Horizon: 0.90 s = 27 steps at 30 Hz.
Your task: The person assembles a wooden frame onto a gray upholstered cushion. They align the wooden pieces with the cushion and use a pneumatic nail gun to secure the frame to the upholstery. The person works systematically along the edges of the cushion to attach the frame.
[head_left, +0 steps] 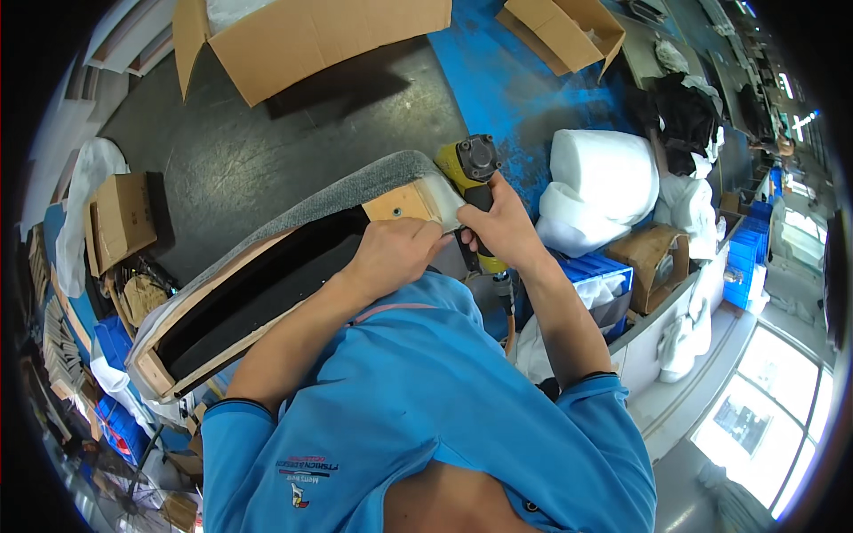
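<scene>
A big open cardboard box (302, 40) sits on the dark floor at the top of the room, flaps spread, and a smaller open carton (564, 31) lies to its right on the blue-painted strip of floor (498, 80). Off to the left a closed brown box (123, 218) stands on edge beside a drape of white sheeting. On the right, fat rolls of white wadding (604, 178) are stacked over blue plastic crates (597, 271), with another open brown carton (653, 253) just beside them; more blue crates line the far right near the bright window.

The person in the blue polo shirt bends over a long upholstered frame (267, 275), its wooden rails showing, a black cloth (267, 284) stretched along its underside and grey fabric wrapped over the far edge. It runs from the lower left up to the hands.

The left hand (395, 253) lies knuckles-up on the frame's near end, fingers curled down and pressing on the white fabric edge (444, 209) where it folds over the wooden end block; whether it pinches the fabric or only presses it I cannot tell. The right hand (502, 222) is wrapped tight around the handle of a yellow pneumatic staple gun (469, 164), forearm coming up from the lower right, elbow bent. The gun's nose meets the frame's end corner, just beside the left hand's fingertips, and its hose (508, 306) hangs down below the wrist.
</scene>
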Each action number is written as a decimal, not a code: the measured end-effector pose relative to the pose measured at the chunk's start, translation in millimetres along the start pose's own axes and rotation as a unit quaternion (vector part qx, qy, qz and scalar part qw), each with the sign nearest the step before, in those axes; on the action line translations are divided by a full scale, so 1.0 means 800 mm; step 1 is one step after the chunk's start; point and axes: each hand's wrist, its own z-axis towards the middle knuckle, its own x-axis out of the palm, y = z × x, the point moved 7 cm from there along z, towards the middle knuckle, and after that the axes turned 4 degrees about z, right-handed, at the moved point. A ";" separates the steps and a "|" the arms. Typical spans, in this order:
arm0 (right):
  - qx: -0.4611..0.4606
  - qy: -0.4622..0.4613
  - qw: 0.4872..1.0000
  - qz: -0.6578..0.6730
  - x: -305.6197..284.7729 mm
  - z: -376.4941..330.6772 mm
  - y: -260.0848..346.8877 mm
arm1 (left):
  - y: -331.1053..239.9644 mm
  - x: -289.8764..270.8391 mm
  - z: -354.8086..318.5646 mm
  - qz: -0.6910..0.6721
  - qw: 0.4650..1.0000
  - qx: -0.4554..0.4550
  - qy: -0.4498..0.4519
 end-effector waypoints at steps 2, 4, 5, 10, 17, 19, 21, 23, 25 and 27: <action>0.002 -0.007 1.000 0.018 -0.012 0.007 -0.016 | -0.003 -0.006 0.005 0.060 0.998 -0.008 -0.035; 0.011 -0.032 0.999 -0.009 -0.026 0.002 -0.020 | -0.004 -0.012 0.010 0.101 0.993 -0.032 -0.058; 0.019 -0.051 0.997 -0.047 -0.032 -0.007 -0.009 | -0.001 -0.015 0.013 0.114 0.990 -0.054 -0.065; -0.009 -0.061 0.996 -0.058 -0.080 -0.077 -0.015 | 0.013 -0.014 0.015 0.135 0.983 -0.089 -0.086; -0.077 -0.007 0.990 -0.121 -0.005 -0.113 -0.019 | 0.015 -0.010 0.014 0.108 0.985 -0.104 -0.085; -0.073 -0.012 0.985 -0.159 0.002 -0.110 -0.020 | 0.016 -0.008 0.011 0.106 0.984 -0.108 -0.090; -0.096 -0.014 0.976 -0.194 0.005 -0.110 -0.012 | 0.020 -0.004 0.009 0.111 0.983 -0.119 -0.087; -0.111 -0.019 0.966 -0.231 0.009 -0.106 0.000 | 0.020 -0.005 0.008 0.102 0.984 -0.116 -0.085; -0.114 -0.020 0.955 -0.274 0.014 -0.103 0.020 | 0.018 -0.009 0.009 0.095 0.985 -0.116 -0.086; -0.131 -0.016 0.950 -0.284 0.011 -0.101 0.019 | 0.016 -0.013 0.010 0.093 0.984 -0.119 -0.090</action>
